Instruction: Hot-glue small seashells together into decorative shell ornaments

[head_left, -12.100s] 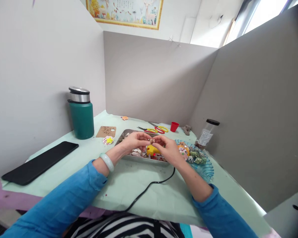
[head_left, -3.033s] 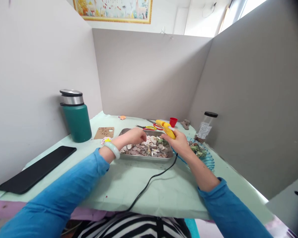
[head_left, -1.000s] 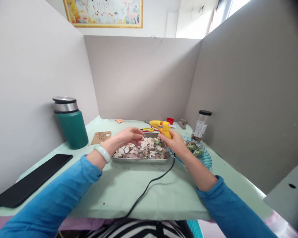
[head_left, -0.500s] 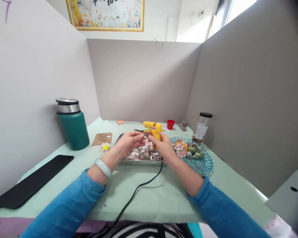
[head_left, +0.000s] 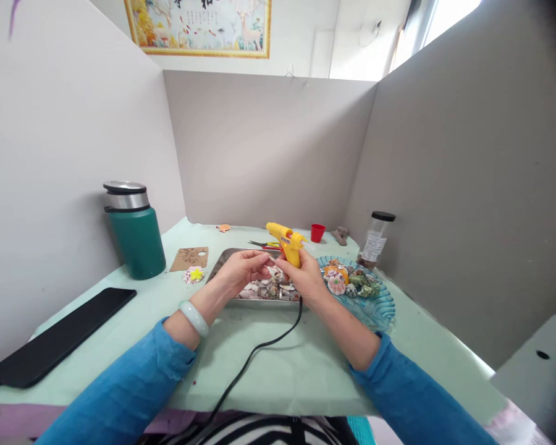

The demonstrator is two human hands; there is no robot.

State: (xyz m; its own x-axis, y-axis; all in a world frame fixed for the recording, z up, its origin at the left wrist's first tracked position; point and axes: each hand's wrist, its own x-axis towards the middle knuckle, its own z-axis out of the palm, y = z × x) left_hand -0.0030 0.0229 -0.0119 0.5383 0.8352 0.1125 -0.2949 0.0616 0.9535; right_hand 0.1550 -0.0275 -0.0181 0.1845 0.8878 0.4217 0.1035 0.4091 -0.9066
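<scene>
Right hand (head_left: 306,279) is wrapped around the grip of the yellow glue gun (head_left: 287,242), nozzle aimed left and up, above the steel tray (head_left: 222,262) of loose shells (head_left: 271,288). Left hand (head_left: 241,271) is pinched narrow, fingertips meeting the right hand's just under the gun; whatever it pinches is too small to make out, probably a shell. Both hands hover over the tray, not resting on it.

Read: this looks like the gluing step, piece held up, gun not yet lined up on it. Next move would call for tipping the nozzle down onto the pinched piece and a light trigger squeeze, fingertips kept off the hot tip.

Around it, big to small: mint-green table cover (head_left: 306,364); black keyboard-like slab (head_left: 55,337) far left; green flask (head_left: 134,230); blue glass dish (head_left: 380,306) of painted shells just right of the tray; gun's black cord (head_left: 250,364) trailing off the near edge; clear jar (head_left: 375,240); brown card (head_left: 189,258); red cup (head_left: 317,232); scissors (head_left: 262,245) behind the tray.
</scene>
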